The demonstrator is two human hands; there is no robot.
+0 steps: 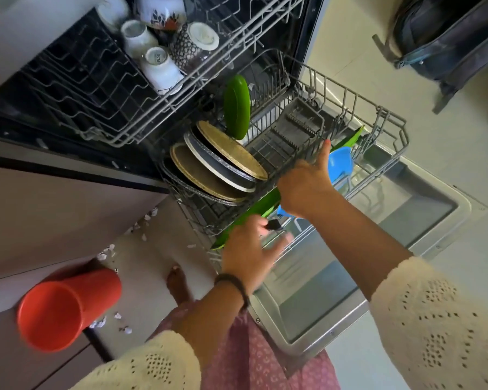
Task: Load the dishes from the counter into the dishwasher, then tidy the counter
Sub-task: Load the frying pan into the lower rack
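Loading step, judged: right hand (304,187) grips flat green plastic plate (254,213) at front of grey wire lower rack (378,128) w/ forefinger extended, left hand (251,249) blurred, fingers spread, holding nothing; next: seat plate upright btwn tines.

Both hands reach over the lower rack (389,128) holding upright plates (223,164).

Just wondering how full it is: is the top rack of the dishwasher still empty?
No, several upturned cups already sit in the top rack, near its back corner.
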